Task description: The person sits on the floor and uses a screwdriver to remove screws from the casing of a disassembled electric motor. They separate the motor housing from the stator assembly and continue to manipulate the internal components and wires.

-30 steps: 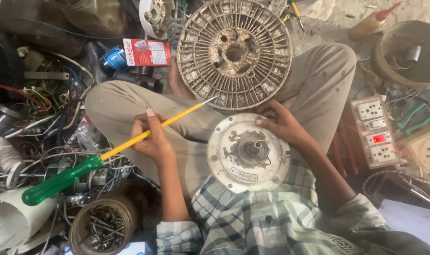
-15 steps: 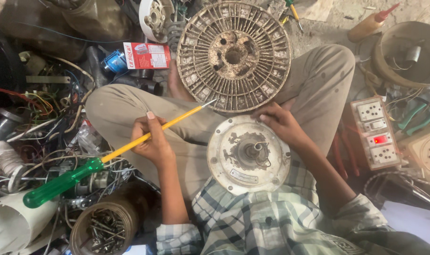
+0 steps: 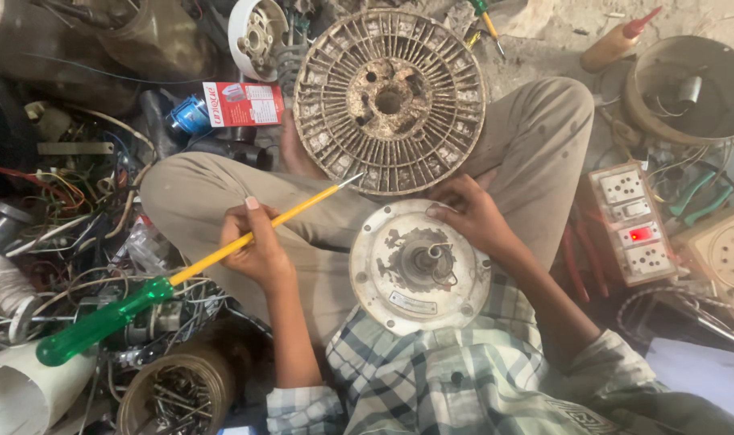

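The person sits cross-legged on the floor, the white round motor cover (image 3: 419, 267) resting in the lap. The right hand (image 3: 470, 213) grips its upper rim; the left hand (image 3: 258, 250) is closed on the yellow shaft of a long green-handled screwdriver (image 3: 174, 278). The cover looks rigid, fairly heavy metal, best held by its rim. The rusty slotted rotor (image 3: 389, 101) lies against the knees.

A cluttered repair workshop on the floor is shown: tangled wires (image 3: 53, 193), a tin of screws (image 3: 174, 395), a switch board (image 3: 631, 221), a rusty slotted disc (image 3: 389, 101) and motor parts are spread all around a seated person.
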